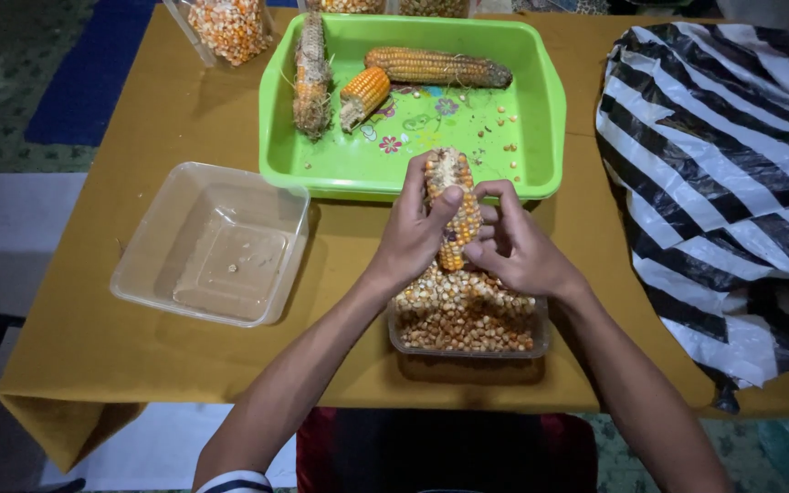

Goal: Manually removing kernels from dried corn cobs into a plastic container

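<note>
Head view showed both hands, left hand (410,230) and right hand (515,248), pinching a corn cob (454,205) above a kernel tub (465,315) on a mustard-clothed table (139,110); green tray (541,100) lay beyond.

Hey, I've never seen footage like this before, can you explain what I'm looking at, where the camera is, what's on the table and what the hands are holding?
This is a single picture from a camera worn on a person's head, looking down at their own two bare hands; there is no machine. The left hand and right hand both grip a partly stripped corn cob, held above a clear container of loose kernels. The table is covered in a mustard-yellow cloth. Beyond the hands sits a green tray with three more cobs and scattered kernels. To the left lies a nearly empty clear container. On the right is a black and white striped plastic bag. More kernel-filled containers stand at the far edge.
</note>
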